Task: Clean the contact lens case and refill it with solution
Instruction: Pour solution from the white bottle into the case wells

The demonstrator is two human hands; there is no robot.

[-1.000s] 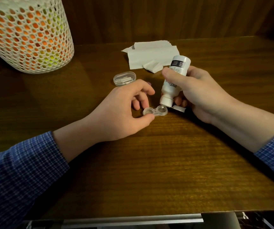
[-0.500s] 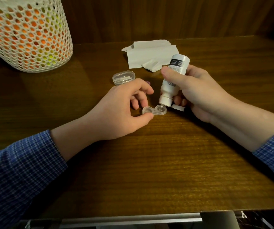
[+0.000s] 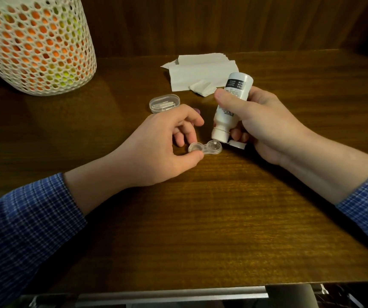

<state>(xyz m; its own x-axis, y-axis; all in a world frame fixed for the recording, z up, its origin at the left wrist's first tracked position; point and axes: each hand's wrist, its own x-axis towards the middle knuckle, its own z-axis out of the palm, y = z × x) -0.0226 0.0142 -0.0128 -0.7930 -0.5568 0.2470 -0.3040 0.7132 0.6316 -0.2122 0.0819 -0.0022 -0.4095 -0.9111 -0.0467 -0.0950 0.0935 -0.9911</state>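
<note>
Dark wood panelling backs a brown wooden table [image 3: 200, 218], and every place below is given from the contact lens case [image 3: 205, 148] near its middle. Far off to the upper left stands a white mesh basket [image 3: 34, 45] glowing orange and green. Beyond the case lie folded white tissues [image 3: 200, 72]. Closer, up and to its left, sits a small clear oval lid [image 3: 164, 102]. The case is clear plastic, two round open wells joined side by side, flat on the table. The left hand [image 3: 156, 150] pinches its left well between thumb and fingers. The right hand [image 3: 265, 125] grips a white solution bottle [image 3: 230, 107], tilted nozzle-down over the right well
</note>
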